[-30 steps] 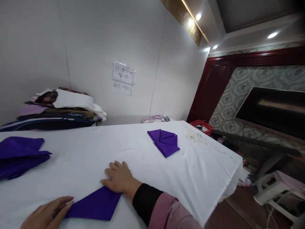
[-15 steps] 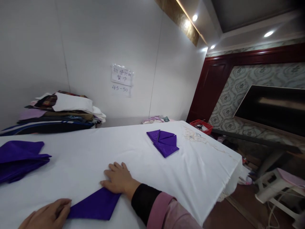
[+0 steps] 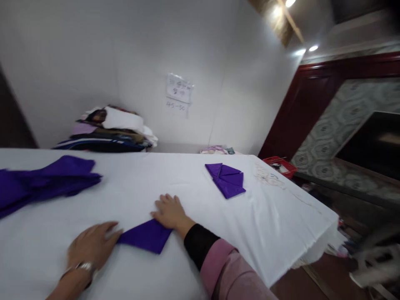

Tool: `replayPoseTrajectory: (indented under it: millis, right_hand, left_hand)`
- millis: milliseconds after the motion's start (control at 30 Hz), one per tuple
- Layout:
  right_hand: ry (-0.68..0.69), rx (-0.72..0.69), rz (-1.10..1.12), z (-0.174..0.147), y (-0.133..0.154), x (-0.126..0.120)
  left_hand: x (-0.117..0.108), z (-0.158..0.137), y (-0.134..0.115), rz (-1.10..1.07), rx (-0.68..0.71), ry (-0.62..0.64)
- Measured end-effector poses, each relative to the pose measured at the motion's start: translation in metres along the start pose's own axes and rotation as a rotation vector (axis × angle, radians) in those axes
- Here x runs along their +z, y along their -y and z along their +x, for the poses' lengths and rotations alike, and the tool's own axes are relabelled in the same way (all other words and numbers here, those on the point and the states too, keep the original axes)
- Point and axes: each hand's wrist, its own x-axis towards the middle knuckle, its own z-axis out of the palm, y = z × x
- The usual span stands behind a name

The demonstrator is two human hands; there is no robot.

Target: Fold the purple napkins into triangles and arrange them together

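A folded purple napkin (image 3: 146, 236) lies flat on the white tablecloth in front of me, in a pointed shape. At its left tip, my left hand (image 3: 93, 246) has thumb and fingers closed on the corner; a metal-banded watch circles that wrist. My right hand (image 3: 170, 211) rests palm down with spread fingers over the napkin's upper right corner, hiding that part. Farther off to the right sits another folded purple napkin (image 3: 229, 183), with a fan-like layered shape. Loose purple napkins (image 3: 53, 179) are heaped at the left.
The white tablecloth (image 3: 237, 237) covers a table whose edge drops off at the right. Behind it are a pile of clothes (image 3: 109, 129), a paper sign (image 3: 180, 88) on the wall and a red basket (image 3: 283, 166). A blurred stool (image 3: 378, 262) stands at lower right.
The camera view has turned left, so the scene sits farther right and more of the purple heap and left forearm shows. Both hands stay at the same ends of the napkin.
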Motion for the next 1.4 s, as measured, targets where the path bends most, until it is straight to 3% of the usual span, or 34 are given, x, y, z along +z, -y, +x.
replayPoseTrajectory:
  millis: [167,300,733,900,1033,1167,1400]
  right_hand:
    - [0.103,0.064,-0.004,0.000,-0.002,0.006]
    - [0.153,0.079,-0.031,0.000,-0.003,0.013]
    - [0.234,0.100,-0.045,-0.001,0.000,0.013]
    - [0.272,0.099,-0.070,0.000,0.002,0.012]
    - [0.265,0.080,-0.091,-0.001,0.000,0.013]
    - [0.251,0.045,-0.117,-0.003,-0.004,0.014]
    - [0.226,0.066,-0.097,-0.002,-0.003,0.016]
  left_hand:
    - [-0.027,-0.019,-0.036,0.011,-0.026,-0.021]
    - [-0.024,-0.025,-0.034,-0.006,-0.099,-0.011]
    - [-0.021,-0.032,-0.035,-0.029,-0.152,0.077]
    - [-0.020,-0.031,-0.053,0.014,-0.162,0.055]
    - [-0.016,-0.028,-0.094,0.026,-0.023,0.040]
    - [-0.005,-0.031,-0.123,0.007,0.160,0.114]
    - [0.006,-0.045,-0.095,0.035,0.109,0.171]
